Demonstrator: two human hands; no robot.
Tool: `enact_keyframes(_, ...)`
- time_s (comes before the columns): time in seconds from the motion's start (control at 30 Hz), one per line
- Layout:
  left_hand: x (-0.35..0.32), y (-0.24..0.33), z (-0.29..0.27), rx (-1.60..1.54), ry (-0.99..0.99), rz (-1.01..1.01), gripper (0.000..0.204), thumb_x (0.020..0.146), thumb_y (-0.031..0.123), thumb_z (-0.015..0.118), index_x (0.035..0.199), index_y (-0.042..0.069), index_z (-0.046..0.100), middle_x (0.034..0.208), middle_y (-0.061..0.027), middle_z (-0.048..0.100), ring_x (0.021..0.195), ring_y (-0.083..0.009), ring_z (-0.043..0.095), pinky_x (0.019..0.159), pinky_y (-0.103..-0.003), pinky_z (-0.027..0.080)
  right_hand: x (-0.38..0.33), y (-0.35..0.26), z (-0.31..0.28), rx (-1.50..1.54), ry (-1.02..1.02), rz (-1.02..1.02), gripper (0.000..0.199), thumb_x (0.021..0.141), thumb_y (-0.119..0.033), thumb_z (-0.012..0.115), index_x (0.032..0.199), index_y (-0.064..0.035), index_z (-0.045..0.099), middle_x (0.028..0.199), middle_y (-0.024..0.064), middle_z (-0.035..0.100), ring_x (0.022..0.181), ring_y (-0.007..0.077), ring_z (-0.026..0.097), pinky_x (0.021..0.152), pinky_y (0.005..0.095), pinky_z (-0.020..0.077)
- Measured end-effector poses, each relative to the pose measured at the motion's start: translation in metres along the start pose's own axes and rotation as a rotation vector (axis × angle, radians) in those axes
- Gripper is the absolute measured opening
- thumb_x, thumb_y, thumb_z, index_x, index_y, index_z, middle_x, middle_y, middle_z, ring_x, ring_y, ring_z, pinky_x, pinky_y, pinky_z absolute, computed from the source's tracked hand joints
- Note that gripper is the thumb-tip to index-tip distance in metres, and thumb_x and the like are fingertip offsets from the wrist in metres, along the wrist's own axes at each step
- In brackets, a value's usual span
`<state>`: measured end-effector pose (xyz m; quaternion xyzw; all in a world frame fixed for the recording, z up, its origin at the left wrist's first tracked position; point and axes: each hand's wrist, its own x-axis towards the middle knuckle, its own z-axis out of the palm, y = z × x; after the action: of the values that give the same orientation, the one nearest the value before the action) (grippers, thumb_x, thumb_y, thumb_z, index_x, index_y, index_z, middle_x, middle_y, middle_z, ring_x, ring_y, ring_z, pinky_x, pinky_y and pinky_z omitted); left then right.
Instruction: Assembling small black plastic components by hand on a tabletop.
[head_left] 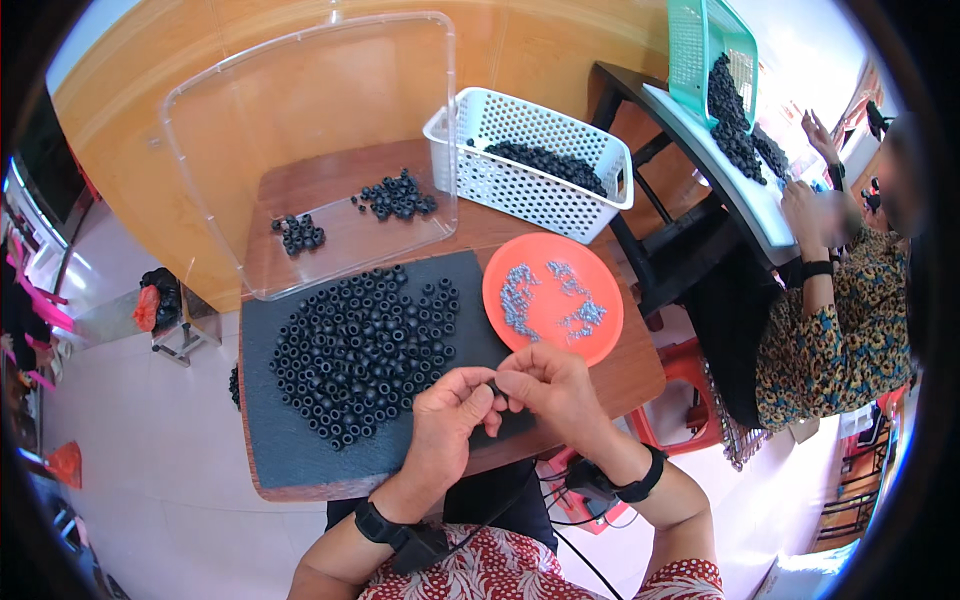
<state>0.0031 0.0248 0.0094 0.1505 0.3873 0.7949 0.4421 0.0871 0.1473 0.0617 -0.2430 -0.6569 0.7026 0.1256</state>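
My left hand (447, 418) and my right hand (556, 388) meet over the front edge of a dark slate-coloured board (262, 440). Their fingertips pinch a small black ring-shaped part (496, 387), mostly hidden by the fingers. Left of my hands, many similar black ring parts (365, 350) with open centres are spread over the board. Just beyond my right hand is an orange-red plate (546, 330), which holds small silvery-blue pieces (518, 302) in loose heaps. Those pieces are too small to name.
A clear plastic bin (451, 130) at the back contains black parts. Beside it, a white perforated basket (535, 205) holds more. To the right, a green basket (690, 70) lies tipped on another table, black parts spilling out near a person's hands (803, 215). A red stool (690, 395) stands below.
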Motion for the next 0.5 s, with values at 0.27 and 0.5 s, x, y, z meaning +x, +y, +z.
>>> enact_keyframes(0.27,-0.01,0.005,-0.008,-0.06,-0.009,-0.001,0.018,0.088,0.006,0.053,0.103,-0.004,0.056,0.083,-0.0079,0.06,0.066,-0.0109,0.053,0.061,-0.022,0.044,0.006,-0.01,0.009,-0.049,-0.093,0.076,0.013,0.083,-0.008,0.062,0.089,0.004,0.059,0.072,0.004,0.06,0.063,0.0078,0.055,0.056,0.0198,0.0445)
enact_keyframes(0.5,-0.015,-0.007,-0.025,-0.119,-0.134,-0.208,0.019,0.087,0.006,0.056,0.102,-0.005,0.055,0.079,-0.0085,0.057,0.063,-0.0129,0.051,0.06,-0.025,0.044,0.116,-0.046,0.034,-0.576,-0.056,-0.36,0.009,0.075,-0.007,0.058,0.078,0.0017,0.061,0.068,0.0099,0.063,0.064,0.0185,0.06,0.059,0.0296,0.0462)
